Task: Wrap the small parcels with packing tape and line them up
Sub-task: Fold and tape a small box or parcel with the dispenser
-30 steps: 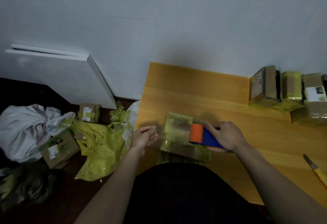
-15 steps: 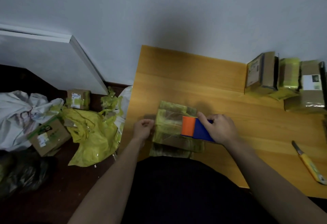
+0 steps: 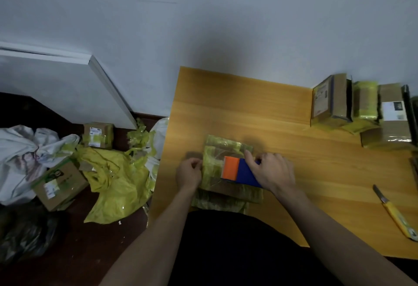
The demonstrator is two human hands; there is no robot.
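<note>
On the smooth wooden worktop (image 3: 282,132) we see a flat parcel (image 3: 217,156) glossy with yellowish tape, near the front edge; what lies beneath it is hard to make out. Our right hand (image 3: 271,170) grips a boxy dispenser (image 3: 239,171), orange at one end and blue at the other, on top of the parcel. Our left hand (image 3: 188,172) pinches the parcel's left edge. Three wrapped parcels (image 3: 332,102) stand in a row at the back right, the last cut off. One yellow-handled knife (image 3: 395,213) lies at the right.
</note>
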